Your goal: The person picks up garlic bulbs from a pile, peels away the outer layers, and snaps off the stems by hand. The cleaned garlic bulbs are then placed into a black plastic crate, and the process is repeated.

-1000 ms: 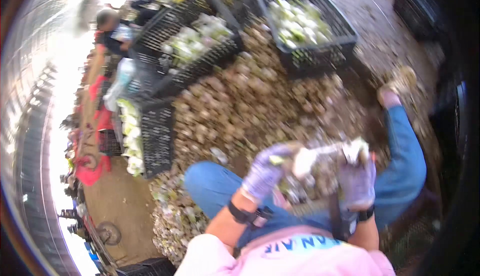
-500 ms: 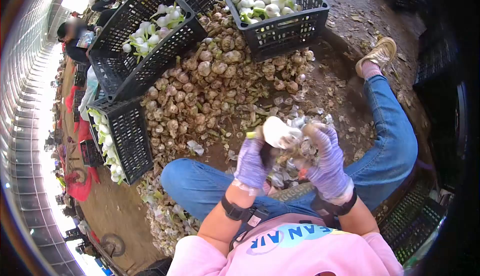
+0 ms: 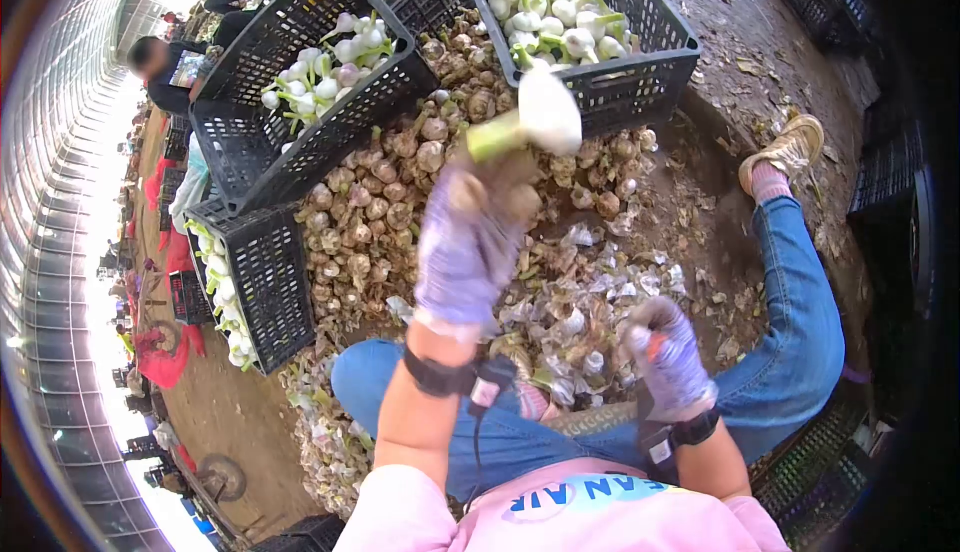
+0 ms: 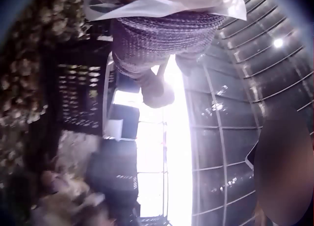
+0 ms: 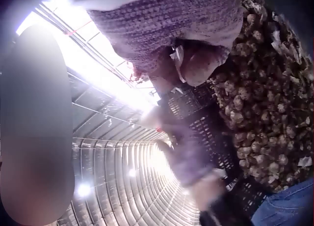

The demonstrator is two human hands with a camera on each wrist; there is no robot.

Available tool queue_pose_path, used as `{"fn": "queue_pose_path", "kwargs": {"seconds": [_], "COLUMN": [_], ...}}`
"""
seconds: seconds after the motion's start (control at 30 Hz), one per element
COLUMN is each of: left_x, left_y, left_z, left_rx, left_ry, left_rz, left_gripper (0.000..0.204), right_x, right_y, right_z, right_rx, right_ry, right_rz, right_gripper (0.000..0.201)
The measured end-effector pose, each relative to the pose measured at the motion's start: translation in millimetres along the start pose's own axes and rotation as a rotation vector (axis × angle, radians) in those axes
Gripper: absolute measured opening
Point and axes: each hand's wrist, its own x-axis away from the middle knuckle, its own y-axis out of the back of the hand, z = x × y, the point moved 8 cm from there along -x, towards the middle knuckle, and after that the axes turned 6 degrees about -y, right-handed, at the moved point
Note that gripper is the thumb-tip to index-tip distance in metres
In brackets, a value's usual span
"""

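Note:
A peeled white garlic bulb (image 3: 549, 114) with a short green stem is held by my gloved left hand (image 3: 468, 237), stretched out over the garlic pile. The bulb overlaps the near rim of the right-hand crate (image 3: 640, 70) in the head view. In the left wrist view the glove and fingertips (image 4: 157, 96) stand against bright glare, and the bulb is hidden. My gloved right hand (image 3: 668, 357) is above my right thigh, fingers bent, an orange-red bit at the thumb. A thin white shred (image 5: 177, 61) clings at its fingers; I cannot tell whether they grip anything.
Unpeeled garlic (image 3: 400, 177) is heaped before me, with loose skins (image 3: 570, 322) nearer my legs. Another black crate (image 3: 240, 152) of white bulbs is tilted at left, and a third (image 3: 270, 282) stands below it. A person (image 3: 165, 67) sits at the far left.
My hands have come apart. The left has carried the bulb forward and up towards the right-hand crate, while the right has drawn back towards my thigh.

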Motion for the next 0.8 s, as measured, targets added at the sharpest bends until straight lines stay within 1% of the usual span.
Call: {"fn": "queue_pose_path", "kwargs": {"seconds": [0.03, 0.07, 0.13, 0.2, 0.23, 0.27, 0.3, 0.33, 0.37, 0.4, 0.43, 0.47, 0.5, 0.57, 0.6, 0.67, 0.7, 0.73, 0.77, 0.8], "left_x": [-17, -30, -51, -60, -66, -71, -78, -87, -97, -96, -100, -104, -107, -103, -101, -94, -84, -68, -52, -39], "left_y": [11, 23, 95, 173, 216, 245, 255, 264, 254, 250, 248, 246, 246, 249, 268, 309, 270, 248, 214, 198], "left_z": [-17, -31, -37, -27, -21, -17, -12, -7, -6, -3, 1, 3, 9, 9, 14, 18, 9, 22, 44, 55], "left_rx": [-0.119, -0.240, -0.655, -0.928, -1.168, -1.404, -1.480, -1.555, -1.654, -1.850, -1.929, -2.009, -2.008, -2.006, -2.002, -1.520, -1.516, -0.988, -0.462, -0.275], "left_ry": [-0.113, -0.224, -0.226, -0.153, -0.150, -0.146, -0.091, -0.037, -0.023, 0.101, 0.076, 0.047, 0.049, -0.032, -0.037, -0.338, -0.345, -0.162, 0.015, 0.096], "left_rz": [-0.040, -0.079, -0.315, -0.505, -0.480, -0.446, -0.457, -0.464, -0.473, -0.659, -0.695, -0.732, -0.724, -0.785, -0.779, -0.707, -0.703, -0.688, -0.645, -0.626], "left_gripper": [0.044, 0.043, 0.043, 0.042, 0.043, 0.045, 0.050, 0.055, 0.055, 0.052, 0.049, 0.046, 0.046, 0.039, 0.039, 0.029, 0.029, 0.027, 0.026, 0.029], "right_x": [-4, -8, -14, -24, -28, -31, -34, -36, -39, -43, -44, -47, -49, -47, -46, -41, -39, -37, -35, -31], "right_y": [4, 7, 15, 20, 22, 26, 30, 36, 38, 38, 34, 36, 35, 27, 27, 24, 25, 24, 25, 25], "right_z": [-11, -14, -28, -33, -35, -37, -38, -47, -51, -53, -55, -55, -56, -50, -47, -41, -41, -45, -44, -42], "right_rx": [-0.110, 0.054, 0.123, 0.178, 0.199, 0.222, 0.318, 0.294, 0.300, 0.307, 0.248, 0.247, 0.322, 0.445, 0.445, 0.428, 0.396, 0.396, 0.341, 0.284], "right_ry": [-0.029, 0.008, -0.154, -0.172, -0.177, -0.181, -0.210, -0.263, -0.192, -0.128, -0.235, -0.234, -0.228, -0.204, -0.197, -0.137, -0.082, -0.077, -0.044, -0.019], "right_rz": [0.021, -0.028, -0.062, -0.075, -0.075, -0.080, -0.100, -0.127, -0.103, -0.077, -0.063, -0.072, -0.048, -0.028, -0.032, -0.034, -0.024, -0.022, -0.059, -0.095], "right_gripper": [0.014, 0.015, 0.015, 0.018, 0.018, 0.019, 0.022, 0.027, 0.030, 0.032, 0.035, 0.035, 0.036, 0.037, 0.037, 0.038, 0.036, 0.036, 0.035, 0.034]}}
